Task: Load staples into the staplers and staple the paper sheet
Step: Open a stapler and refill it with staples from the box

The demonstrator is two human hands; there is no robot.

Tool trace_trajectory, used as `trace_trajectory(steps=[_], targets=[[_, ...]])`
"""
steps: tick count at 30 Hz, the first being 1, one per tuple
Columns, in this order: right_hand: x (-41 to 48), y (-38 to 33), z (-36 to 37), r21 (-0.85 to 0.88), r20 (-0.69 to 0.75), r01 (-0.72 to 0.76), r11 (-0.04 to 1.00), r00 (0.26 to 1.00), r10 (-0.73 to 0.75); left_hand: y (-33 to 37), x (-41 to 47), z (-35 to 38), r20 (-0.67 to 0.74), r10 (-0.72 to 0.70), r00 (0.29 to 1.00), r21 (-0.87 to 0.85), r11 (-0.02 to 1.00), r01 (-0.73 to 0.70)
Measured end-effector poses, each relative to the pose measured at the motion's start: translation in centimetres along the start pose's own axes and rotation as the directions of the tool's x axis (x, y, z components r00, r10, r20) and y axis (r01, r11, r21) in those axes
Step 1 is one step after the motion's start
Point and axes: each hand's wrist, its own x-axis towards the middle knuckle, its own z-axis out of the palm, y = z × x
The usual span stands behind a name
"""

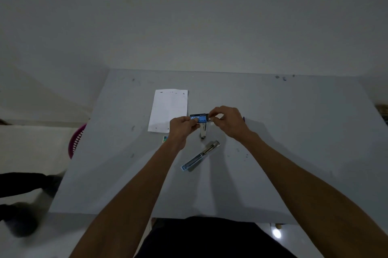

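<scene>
A small blue staple box (pixel 199 118) is held above the grey table (pixel 273 152). My left hand (pixel 182 128) pinches its left end. At its right end, my right hand (pixel 228 122) pinches the inner tray. Just below the box stands an opened stapler (pixel 203 130), partly hidden by my hands. A second stapler (pixel 199 156), blue and metal, lies open flat nearer to me. The white paper sheet (pixel 169 109) lies left of the box.
A small green-and-white item (pixel 165 139) lies near the sheet's lower corner. A pink slatted basket (pixel 76 141) stands off the table's left edge. The wall runs along the table's far edge.
</scene>
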Motion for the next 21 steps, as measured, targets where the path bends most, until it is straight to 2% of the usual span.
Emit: trace_trajectory(steps=[6,11,17,21], targets=[[0.67,-0.31,-0.61,-0.188,0.096,0.097,0.977,0.992,-0.080,0.23,-0.17,-0.03,0.017,0.013,1.000,0.014,1.000,-0.013],[1.09,-0.80,-0.59,-0.301,0.127,0.098,0.949,0.990,-0.062,0.05,-0.16,-0.05,0.019,0.014,1.000,0.022,1.000,-0.015],[0.89,-0.65,-0.12,-0.330,0.100,0.087,0.940,0.993,-0.057,-0.09,-0.41,0.02,0.013,-0.006,1.000,0.031,1.000,0.006],[0.74,-0.44,-0.14,-0.281,0.036,0.088,0.956,0.996,-0.082,-0.07,-0.45,0.08,-0.006,-0.013,1.000,0.031,0.999,0.013]])
